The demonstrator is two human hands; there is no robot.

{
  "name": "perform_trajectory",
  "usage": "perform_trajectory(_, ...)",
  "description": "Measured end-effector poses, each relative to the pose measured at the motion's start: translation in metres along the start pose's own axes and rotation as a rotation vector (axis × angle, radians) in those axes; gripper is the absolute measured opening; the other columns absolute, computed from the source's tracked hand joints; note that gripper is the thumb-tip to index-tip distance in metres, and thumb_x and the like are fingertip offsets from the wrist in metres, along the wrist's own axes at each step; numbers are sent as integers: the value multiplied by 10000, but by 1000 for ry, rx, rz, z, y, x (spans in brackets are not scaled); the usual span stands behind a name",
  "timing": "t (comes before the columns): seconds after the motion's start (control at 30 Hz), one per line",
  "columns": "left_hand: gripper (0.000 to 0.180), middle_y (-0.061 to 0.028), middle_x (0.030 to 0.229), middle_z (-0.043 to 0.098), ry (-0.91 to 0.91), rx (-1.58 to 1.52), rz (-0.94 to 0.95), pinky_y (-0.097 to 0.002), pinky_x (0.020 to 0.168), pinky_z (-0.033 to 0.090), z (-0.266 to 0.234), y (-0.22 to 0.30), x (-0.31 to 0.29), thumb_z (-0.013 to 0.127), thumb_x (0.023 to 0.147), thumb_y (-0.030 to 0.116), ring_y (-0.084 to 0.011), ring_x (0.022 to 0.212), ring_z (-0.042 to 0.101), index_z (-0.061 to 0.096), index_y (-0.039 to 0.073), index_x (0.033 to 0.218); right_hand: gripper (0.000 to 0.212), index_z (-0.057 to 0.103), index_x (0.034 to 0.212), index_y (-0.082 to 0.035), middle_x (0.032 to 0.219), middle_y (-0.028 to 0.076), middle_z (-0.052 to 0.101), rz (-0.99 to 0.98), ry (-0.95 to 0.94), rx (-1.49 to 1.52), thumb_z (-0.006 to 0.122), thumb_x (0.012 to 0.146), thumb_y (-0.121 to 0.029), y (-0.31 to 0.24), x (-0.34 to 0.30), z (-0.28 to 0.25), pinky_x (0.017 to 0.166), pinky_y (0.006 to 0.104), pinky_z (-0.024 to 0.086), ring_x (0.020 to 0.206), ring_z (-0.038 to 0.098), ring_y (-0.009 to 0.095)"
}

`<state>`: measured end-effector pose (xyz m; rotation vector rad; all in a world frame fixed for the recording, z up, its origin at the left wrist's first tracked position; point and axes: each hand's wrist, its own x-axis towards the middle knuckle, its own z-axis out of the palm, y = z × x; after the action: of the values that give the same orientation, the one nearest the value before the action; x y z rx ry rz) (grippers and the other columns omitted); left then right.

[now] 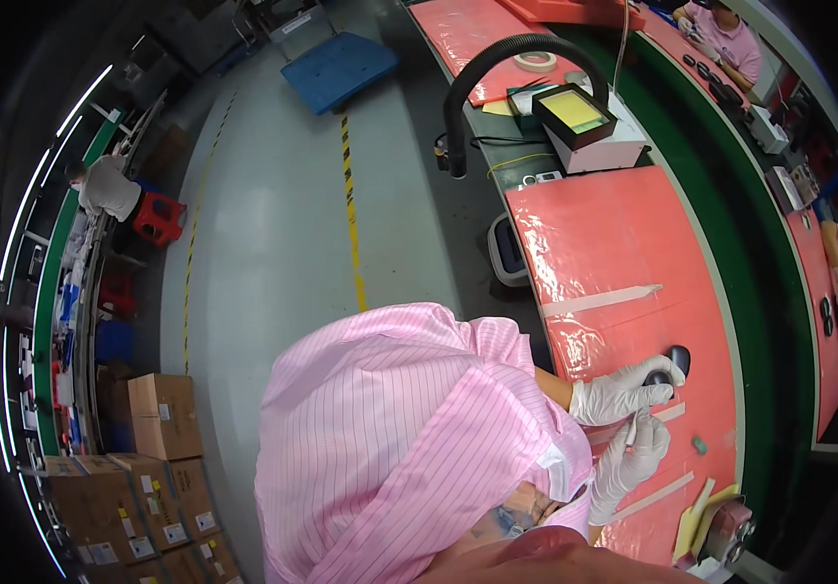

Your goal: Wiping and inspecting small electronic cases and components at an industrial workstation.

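Observation:
My left hand (621, 393), in a white glove, is closed around a black rounded two-lobed piece (680, 361) above the red table covering (623, 234). Part of that piece is hidden by the fingers. Just nearer, my right hand (632, 456), gloved too, has its fingertips pinched together close to the black piece. Whatever sits in that pinch is too small to make out. Pale tape strips (602, 302) lie across the covering, and a small green object (699, 445) rests beyond my right hand.
Yellow sheets (693, 521) and a small boxy device (728, 530) stand at the near table end. Farther up are a black-framed yellow pad (575, 109) on a white box and a bent black hose (526, 44). A green belt (730, 234) runs beyond; co-workers sit across it.

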<state>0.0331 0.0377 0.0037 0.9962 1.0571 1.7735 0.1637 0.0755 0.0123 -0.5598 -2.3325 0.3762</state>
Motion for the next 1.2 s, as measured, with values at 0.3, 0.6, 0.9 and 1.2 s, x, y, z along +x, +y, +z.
perform_trajectory(0.3, 379, -41, 1017, 566, -8, -67, -170, -258, 814, 438, -7, 32, 5, 432, 973, 375, -101, 899, 523, 531, 73, 1179, 260, 709, 955, -135, 770, 40, 537, -18, 9, -111, 674, 726, -19, -12, 24, -14, 625, 315, 432, 703, 540, 198)
perform_trajectory(0.6, 656, -221, 955, 667, -26, -514, -759, -254, 430, 414, -4, 41, 20, 307, 976, 544, -250, 647, 658, 589, -43, 1051, 313, 669, 1030, -28, 933, 90, 621, 256, 130, 139, 686, 740, 89, 16, 14, -49, 703, 283, 510, 830, 605, 167)
perform_trajectory(0.9, 649, -232, 938, 659, -45, -516, -840, -265, 438, 425, 6, 36, 17, 276, 975, 563, -243, 666, 664, 586, -2, 1049, 297, 667, 979, -93, 859, 35, 640, 67, 222, 112, 711, 693, -26, 31, 28, -47, 723, 308, 472, 802, 602, 189)
perform_trajectory(1.2, 622, -58, 848, 631, -13, -126, -527, -224, 590, 428, 15, 30, 15, 311, 972, 570, -91, 673, 546, 580, 27, 1110, 329, 688, 1014, -144, 882, 31, 610, 125, 2, 15, 714, 699, -55, 14, 27, -49, 715, 331, 479, 831, 590, 231)
